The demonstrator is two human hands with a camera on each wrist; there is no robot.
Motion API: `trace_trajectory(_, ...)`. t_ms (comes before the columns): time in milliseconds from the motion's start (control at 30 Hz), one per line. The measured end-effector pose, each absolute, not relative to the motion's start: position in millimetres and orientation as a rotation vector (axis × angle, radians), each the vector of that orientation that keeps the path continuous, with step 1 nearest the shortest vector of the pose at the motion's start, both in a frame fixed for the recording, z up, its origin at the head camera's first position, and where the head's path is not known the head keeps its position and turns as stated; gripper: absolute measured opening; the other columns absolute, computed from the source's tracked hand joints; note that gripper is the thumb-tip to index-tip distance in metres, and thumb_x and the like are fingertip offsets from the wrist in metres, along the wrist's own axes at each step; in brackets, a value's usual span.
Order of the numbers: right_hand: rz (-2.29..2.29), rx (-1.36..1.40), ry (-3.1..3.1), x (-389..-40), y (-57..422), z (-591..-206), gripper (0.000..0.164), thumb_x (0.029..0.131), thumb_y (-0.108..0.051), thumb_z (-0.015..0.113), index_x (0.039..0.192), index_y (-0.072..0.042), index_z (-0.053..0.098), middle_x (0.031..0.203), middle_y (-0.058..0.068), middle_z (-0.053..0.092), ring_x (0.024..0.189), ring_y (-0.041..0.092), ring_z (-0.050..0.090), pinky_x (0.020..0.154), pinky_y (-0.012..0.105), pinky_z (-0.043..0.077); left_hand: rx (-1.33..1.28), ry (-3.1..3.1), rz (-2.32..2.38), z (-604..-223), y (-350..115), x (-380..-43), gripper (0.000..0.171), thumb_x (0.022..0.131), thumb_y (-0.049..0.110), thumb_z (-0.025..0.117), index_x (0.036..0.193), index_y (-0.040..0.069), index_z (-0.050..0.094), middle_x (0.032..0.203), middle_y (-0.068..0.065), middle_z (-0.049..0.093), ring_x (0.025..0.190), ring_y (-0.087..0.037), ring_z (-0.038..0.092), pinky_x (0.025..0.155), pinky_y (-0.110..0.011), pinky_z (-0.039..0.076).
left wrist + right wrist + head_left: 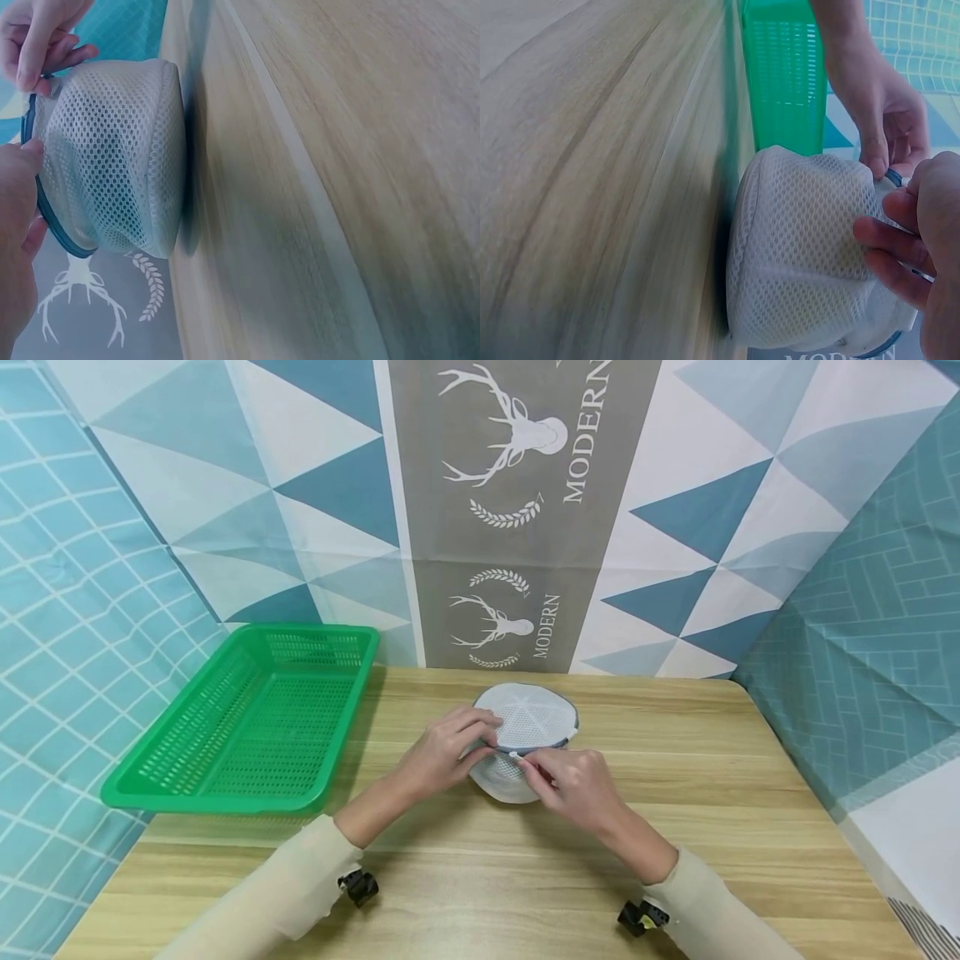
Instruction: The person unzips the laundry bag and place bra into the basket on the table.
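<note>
A white mesh laundry bag (534,714) stands on the table in front of me, with a blue-grey zipper (54,217) round its top edge. My left hand (448,750) pinches the bag's edge at the zipper on the left side. With thumb and forefinger, my right hand (579,783) grips the small white zipper pull (514,755) at the near side. Seen from the right wrist, the bag's mesh wall (802,247) bulges out beneath both hands. Whether anything lies inside the bag cannot be seen.
A green plastic basket (217,803) with slotted walls sits at the table's left. The wooden table (480,885) reaches back to a patterned wall covering (517,527). Tiled-pattern sheets hang on the left and right.
</note>
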State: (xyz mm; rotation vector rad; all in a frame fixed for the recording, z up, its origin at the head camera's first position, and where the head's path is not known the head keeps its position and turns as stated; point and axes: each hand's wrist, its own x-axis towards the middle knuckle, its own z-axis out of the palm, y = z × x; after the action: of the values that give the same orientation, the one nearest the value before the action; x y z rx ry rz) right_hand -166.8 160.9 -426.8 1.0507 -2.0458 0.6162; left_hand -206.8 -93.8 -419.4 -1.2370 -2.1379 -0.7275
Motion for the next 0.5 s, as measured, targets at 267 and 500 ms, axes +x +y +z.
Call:
trace_trajectory(267, 0.618, 1.047, -2.065, -166.6, 162.8, -426.4, 0.047, 0.119, -0.029, 0.055, 0.085, -0.008, 0.078, 0.065, -0.005, 0.069, 0.053, 0.001, 0.056, 0.049, 0.011, 0.041, -1.211, -2.145, -0.719, -420.6, -95.5, -208.2, 0.024, 0.088, 0.003, 0.093, 0.097, 0.010, 0.073, 0.126, -0.009, 0.083, 0.124, -0.030, 0.078, 0.112, -0.042, 0.066)
trace_trajectory(500, 0.624, 1.052, -2.060, -166.2, 160.7, -423.6, 0.043, 0.118, -0.026, 0.057, 0.085, -0.008, 0.077, 0.066, -0.005, 0.070, 0.053, 0.001, 0.056, 0.049, 0.011, 0.040, -1.202, -2.124, -0.719, -418.7, -92.2, -208.1, 0.024, 0.088, 0.008, 0.095, 0.101, 0.011, 0.076, 0.126, -0.009, 0.083, 0.122, -0.029, 0.079, 0.111, -0.041, 0.066)
